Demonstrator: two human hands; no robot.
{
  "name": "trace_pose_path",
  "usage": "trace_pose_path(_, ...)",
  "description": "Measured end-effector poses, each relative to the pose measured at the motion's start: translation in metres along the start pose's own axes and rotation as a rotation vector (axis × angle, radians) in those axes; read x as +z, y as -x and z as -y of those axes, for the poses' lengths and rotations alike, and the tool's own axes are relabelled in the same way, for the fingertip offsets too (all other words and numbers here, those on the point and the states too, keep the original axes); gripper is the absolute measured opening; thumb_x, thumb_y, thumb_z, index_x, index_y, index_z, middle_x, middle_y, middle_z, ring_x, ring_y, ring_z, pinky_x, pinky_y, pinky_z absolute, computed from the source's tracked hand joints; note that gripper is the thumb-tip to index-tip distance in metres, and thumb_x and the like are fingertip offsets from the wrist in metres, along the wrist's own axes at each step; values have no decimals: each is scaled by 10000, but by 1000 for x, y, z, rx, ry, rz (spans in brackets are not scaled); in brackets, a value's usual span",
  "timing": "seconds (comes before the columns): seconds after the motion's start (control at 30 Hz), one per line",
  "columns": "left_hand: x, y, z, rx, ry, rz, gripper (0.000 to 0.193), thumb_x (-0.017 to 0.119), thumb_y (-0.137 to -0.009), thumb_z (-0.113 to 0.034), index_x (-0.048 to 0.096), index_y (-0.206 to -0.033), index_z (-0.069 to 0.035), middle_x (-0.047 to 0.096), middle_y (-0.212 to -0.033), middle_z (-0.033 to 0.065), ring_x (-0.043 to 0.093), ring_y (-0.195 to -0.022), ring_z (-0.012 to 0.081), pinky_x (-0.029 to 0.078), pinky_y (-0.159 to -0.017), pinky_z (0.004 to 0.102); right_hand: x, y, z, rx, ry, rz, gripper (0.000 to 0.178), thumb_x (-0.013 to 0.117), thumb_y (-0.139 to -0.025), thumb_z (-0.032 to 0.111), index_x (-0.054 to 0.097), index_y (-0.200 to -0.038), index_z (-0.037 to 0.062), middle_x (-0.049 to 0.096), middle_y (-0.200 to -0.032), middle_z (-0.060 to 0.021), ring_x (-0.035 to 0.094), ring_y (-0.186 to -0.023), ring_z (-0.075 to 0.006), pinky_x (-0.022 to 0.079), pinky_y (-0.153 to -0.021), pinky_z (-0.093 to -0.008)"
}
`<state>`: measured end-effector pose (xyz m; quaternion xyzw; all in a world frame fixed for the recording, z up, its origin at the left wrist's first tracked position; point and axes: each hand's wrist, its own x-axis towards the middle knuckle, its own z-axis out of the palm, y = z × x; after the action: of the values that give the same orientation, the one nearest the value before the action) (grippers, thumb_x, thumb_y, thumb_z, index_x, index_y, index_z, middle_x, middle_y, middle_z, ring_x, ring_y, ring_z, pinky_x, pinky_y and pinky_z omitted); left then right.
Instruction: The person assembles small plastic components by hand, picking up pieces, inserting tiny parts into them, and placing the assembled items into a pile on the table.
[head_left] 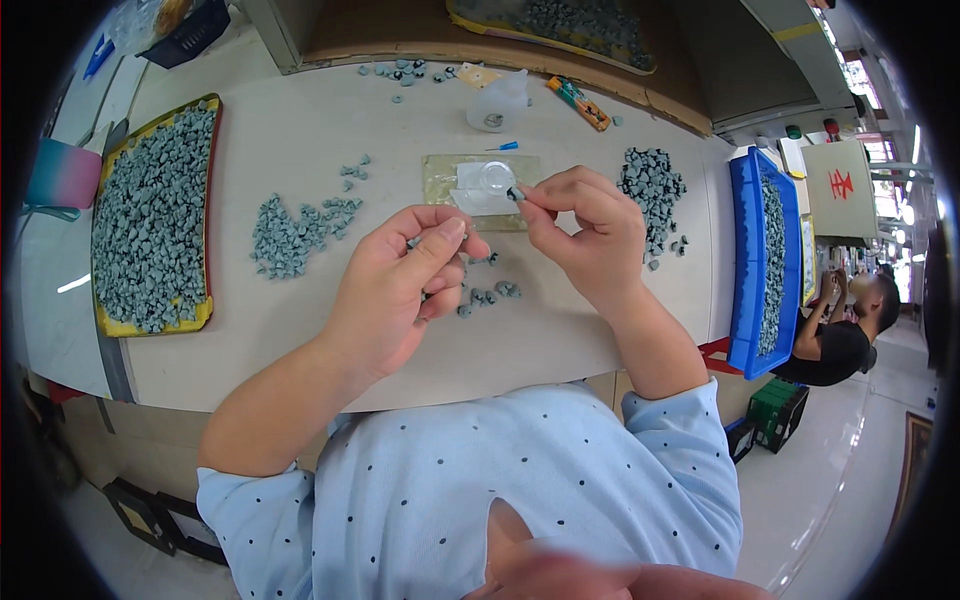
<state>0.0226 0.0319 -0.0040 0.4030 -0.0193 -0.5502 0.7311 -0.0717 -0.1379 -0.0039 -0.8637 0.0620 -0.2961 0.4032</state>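
My right hand (592, 232) pinches a small grey-green and black piece (515, 194) between thumb and fingertips, just above a mat. My left hand (400, 275) is beside it, thumb pressed against the curled index finger; what it holds, if anything, cannot be made out. Under the right fingertips lie a yellowish mat (437, 178) with white paper and a small clear round dish (496, 178). Several loose pieces (487, 297) lie below and between my hands. More pieces form one pile (285, 235) to the left and another darker pile (650, 190) to the right.
A yellow-lined tray (205, 315) heaped with pieces stands at left, beside a pink-and-blue cup (66, 178). A blue bin (742, 255) sits at the table's right edge. Behind the mat are a translucent cup (498, 103), a blue-hubbed needle (507, 147) and an orange-green tube (580, 104). A person (850, 330) sits far right.
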Motion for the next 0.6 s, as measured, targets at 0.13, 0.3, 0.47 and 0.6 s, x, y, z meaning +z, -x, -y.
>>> trace_pose_path(0.13, 5, -2, 1, -44, 47, 25, 175, 437, -940, -191, 472, -1008, -34, 524, -868, 71, 316, -552, 48, 271, -447, 181, -5, 5, 5, 148, -127, 94, 131, 651, -695, -87, 651, -802, -10, 612, -782, -57, 543, -673, -89, 384, -524, -188)
trace_pose_path(0.3, 8, -4, 4, -135, 170, 51, 185, 463, -935, -242, 489, -953, -60, 481, -809, 20, 305, -551, 31, 227, -430, 159, -5, 12, -1, 207, -304, 147, 132, 628, -731, -89, 649, -845, -26, 602, -813, -71, 546, -717, -101, 395, -556, -199)
trace_pose_path(0.47, 8, -6, 8, -81, 93, 48, 196, 493, -919, -181, 536, -1023, -20, 491, -824, 14, 333, -571, 41, 266, -451, 180, -7, 13, -1, 198, -276, 151, 124, 627, -743, -85, 643, -854, -35, 597, -818, -77, 550, -731, -107, 413, -593, -205)
trace_pose_path(0.6, 7, -10, 9, -44, 74, -1, 211, 530, -896, -151, 550, -1052, -10, 505, -834, 11, 347, -583, 33, 268, -456, 178, -6, 12, -5, 204, -322, 147, 114, 625, -752, -76, 637, -858, -37, 592, -813, -70, 547, -722, -101, 414, -576, -199)
